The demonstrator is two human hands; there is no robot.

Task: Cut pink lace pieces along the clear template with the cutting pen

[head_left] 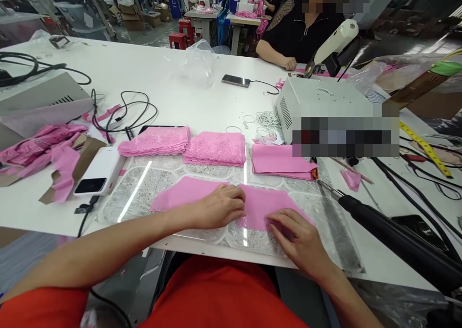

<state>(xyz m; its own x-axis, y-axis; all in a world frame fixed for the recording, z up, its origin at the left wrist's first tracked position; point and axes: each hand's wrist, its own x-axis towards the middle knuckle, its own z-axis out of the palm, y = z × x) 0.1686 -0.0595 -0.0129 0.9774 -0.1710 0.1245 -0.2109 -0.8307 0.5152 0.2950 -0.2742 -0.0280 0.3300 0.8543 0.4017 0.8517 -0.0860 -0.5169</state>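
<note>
Two flat pink fabric pieces lie on the clear mat (132, 188) in front of me, their inner edges close together. My left hand (225, 205) bends over the meeting edges, its curled fingertips pinching down there, and it partly covers the left fabric piece (187, 193). On the right fabric piece (269, 203), the fingertips of my right hand (298, 234) touch the lower edge, thumb and fingers apart. Behind them sit two stacks of pink lace, the left lace stack (157, 141) and the middle lace stack (216, 147). A folded pink fabric stack (279, 160) lies to their right.
A black-handled tool with a metal tip (390, 239) slants in from the right. Beyond it stands a grey box (325, 102). A white power bank (101, 171), black cables (126, 114) and pink scraps (39, 147) lie left. A person (299, 34) sits across the table.
</note>
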